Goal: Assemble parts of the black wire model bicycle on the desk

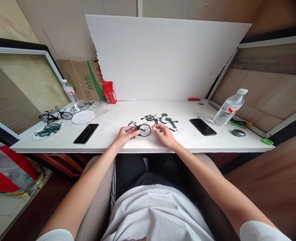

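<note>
A black miniature bicycle [145, 130], partly assembled with one spoked wheel showing, is held just above the table's front edge. My left hand [126, 135] grips its frame side between thumb and fingers. My right hand [163, 134] is closed in a pinch at the right rim of the wheel; whatever lies between its fingertips is too small to make out. Just beyond my hands lie loose black bicycle parts [150, 117], including another wheel. Green plastic pieces [168, 119] and a small green-handled tool [173, 124] are beside them.
Phones lie left [86, 134] and right [203, 127] on the white table [127, 110]. A finished-looking model bicycle [55, 115] stands at far left, near white discs [83, 117]. A water bottle [229, 107] stands right. A red box [109, 92] sits before a white board [163, 60].
</note>
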The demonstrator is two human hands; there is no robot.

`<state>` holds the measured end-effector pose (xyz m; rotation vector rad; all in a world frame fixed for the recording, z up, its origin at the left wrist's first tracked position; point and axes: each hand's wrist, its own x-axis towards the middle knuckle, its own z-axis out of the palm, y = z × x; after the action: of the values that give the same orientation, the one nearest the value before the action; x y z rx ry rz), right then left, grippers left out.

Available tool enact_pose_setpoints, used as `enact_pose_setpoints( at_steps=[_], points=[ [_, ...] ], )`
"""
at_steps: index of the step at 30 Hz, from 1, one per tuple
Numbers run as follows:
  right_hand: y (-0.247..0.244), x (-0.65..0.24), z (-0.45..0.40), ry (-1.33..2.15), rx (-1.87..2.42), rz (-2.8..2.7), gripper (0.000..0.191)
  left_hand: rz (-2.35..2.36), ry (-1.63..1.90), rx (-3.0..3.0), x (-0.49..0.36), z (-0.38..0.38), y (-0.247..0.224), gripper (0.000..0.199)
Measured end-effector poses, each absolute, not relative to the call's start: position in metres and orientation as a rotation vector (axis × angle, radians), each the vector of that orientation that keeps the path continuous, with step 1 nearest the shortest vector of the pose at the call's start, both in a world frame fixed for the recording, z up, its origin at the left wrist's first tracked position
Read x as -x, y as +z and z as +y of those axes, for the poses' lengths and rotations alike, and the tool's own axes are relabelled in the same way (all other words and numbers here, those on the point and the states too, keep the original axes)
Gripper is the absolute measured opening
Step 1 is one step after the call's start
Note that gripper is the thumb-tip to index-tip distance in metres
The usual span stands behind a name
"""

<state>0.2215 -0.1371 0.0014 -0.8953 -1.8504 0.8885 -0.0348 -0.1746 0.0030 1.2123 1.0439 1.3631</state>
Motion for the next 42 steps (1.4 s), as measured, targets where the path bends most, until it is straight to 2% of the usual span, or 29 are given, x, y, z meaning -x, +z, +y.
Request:
enact_pose_setpoints(
  at_steps=[5,8,13,17,22,25,30,42],
  points=[
    [0.001,-0.24,-0.126,0.277,0.979,-2.152,0.018,1.064,1.427,-1.072,0.037,-0.172,0.004,0.049],
    [0.0,-0.249,-0.12,0.165,1.003,-2.226,0.014,1.051,1.412,-1.05,0.038,-0.17,0.003,0.049],
    [-0.001,-0.248,-0.12,0.048,1.009,-2.227,0.021,1.058,1.421,-1.044,0.04,-0.168,-0.001,0.047],
    [-0.002,-0.245,-0.122,0.033,0.914,-2.345,0.028,1.049,1.423,-1.055,0.04,-0.168,-0.001,0.047],
    [-0.006,-0.244,-0.12,-0.041,1.109,-2.213,0.03,1.053,1.413,-1.054,0.038,-0.17,0.002,0.047],
    [-0.005,-0.244,-0.121,-0.048,1.079,-2.237,0.03,1.042,1.417,-1.069,0.038,-0.17,0.001,0.047],
    [0.001,-0.245,-0.126,0.103,0.845,-2.443,0.048,1.063,1.432,-1.073,0.037,-0.168,-0.002,0.048],
    [0.0,-0.243,-0.125,0.051,0.898,-2.379,0.04,1.057,1.416,-1.093,0.038,-0.168,-0.001,0.047]
  ],
)
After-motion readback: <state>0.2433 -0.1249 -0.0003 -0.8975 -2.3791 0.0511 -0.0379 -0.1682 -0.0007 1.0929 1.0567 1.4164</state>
